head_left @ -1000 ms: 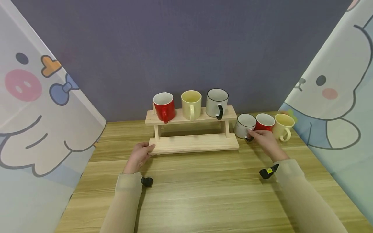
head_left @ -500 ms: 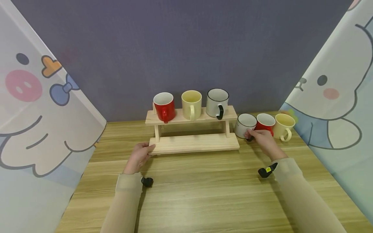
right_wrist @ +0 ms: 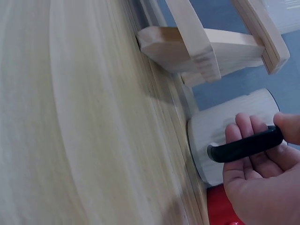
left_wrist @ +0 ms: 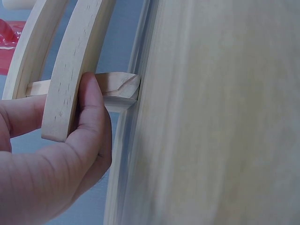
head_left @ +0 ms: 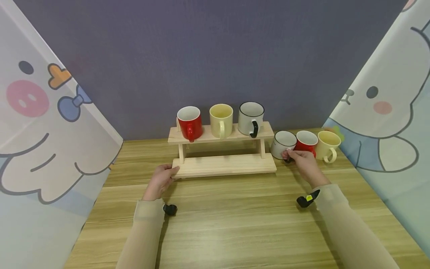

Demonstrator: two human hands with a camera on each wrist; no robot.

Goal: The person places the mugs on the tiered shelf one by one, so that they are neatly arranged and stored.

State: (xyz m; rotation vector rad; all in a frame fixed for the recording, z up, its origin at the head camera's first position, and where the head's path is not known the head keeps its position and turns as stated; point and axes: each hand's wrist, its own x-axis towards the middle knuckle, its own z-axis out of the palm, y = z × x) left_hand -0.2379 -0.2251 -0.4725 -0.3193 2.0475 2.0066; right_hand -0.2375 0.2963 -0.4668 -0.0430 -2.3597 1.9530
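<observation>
mug (head_left: 280, 150) just beside rack (head_left: 225, 165) edge

Rack (head_left: 224, 165) stands on table (head_left: 218, 216). Upper shelf (head_left: 206, 132) holds three mugs (head_left: 221, 125), side by side. Three further mugs (head_left: 307, 139) stand right of rack.

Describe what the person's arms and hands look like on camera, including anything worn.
Both arms have long, plain beige sleeves reaching the wrists. The left hand and right hand wear no gloves. A small black wrist camera sits at the left cuff; the black right wrist camera carries a yellow marking. No cables are visible.
</observation>
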